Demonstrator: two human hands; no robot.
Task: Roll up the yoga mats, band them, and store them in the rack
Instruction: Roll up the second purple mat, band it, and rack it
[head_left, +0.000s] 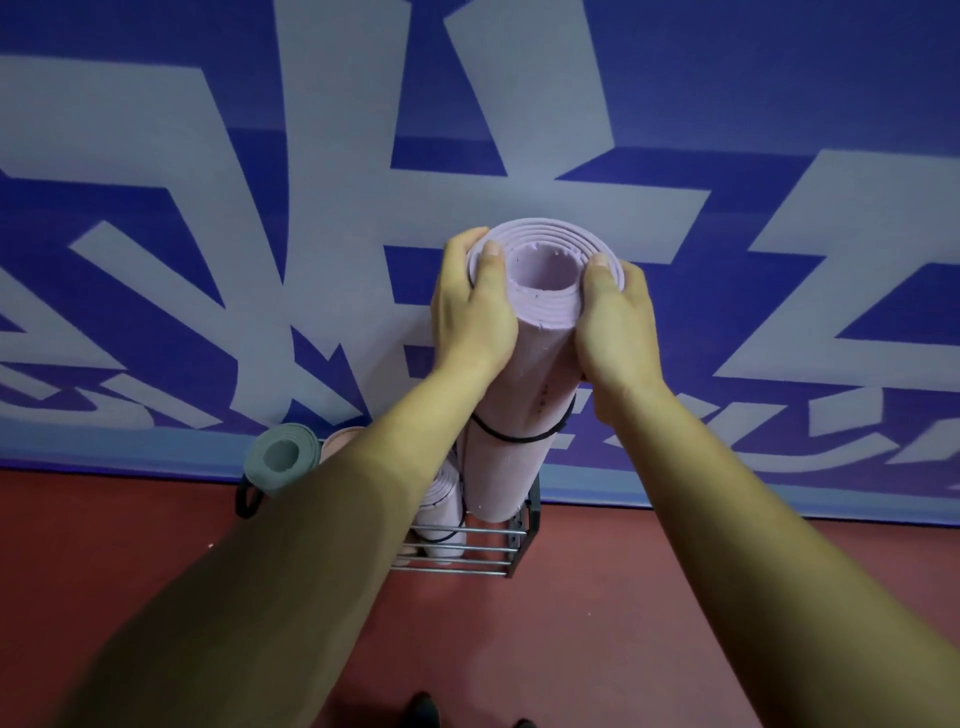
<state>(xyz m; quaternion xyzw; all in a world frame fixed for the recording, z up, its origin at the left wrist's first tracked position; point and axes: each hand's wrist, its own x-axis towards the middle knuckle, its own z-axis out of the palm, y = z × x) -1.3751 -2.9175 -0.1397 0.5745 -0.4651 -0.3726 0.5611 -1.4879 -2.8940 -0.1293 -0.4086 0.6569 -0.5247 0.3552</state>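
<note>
A rolled lilac yoga mat (524, 384) stands nearly upright, its lower end inside the metal wire rack (467, 558) on the floor. A black band (511, 437) circles its middle. My left hand (475, 306) grips the mat's top on the left, thumb over the rim. My right hand (615, 322) grips it on the right, thumb on the rim too. Another lilac roll (441, 506) with a black band stands lower in the rack beside it. A grey-green roll (280, 457) and a pink roll (337, 439) show behind my left forearm.
The rack stands against a blue wall (727, 130) painted with large pale shapes. Red floor (597, 623) spreads in front of it. A black band loop (248, 500) hangs by the grey-green roll. Dark shoe tips (426, 709) show at the bottom edge.
</note>
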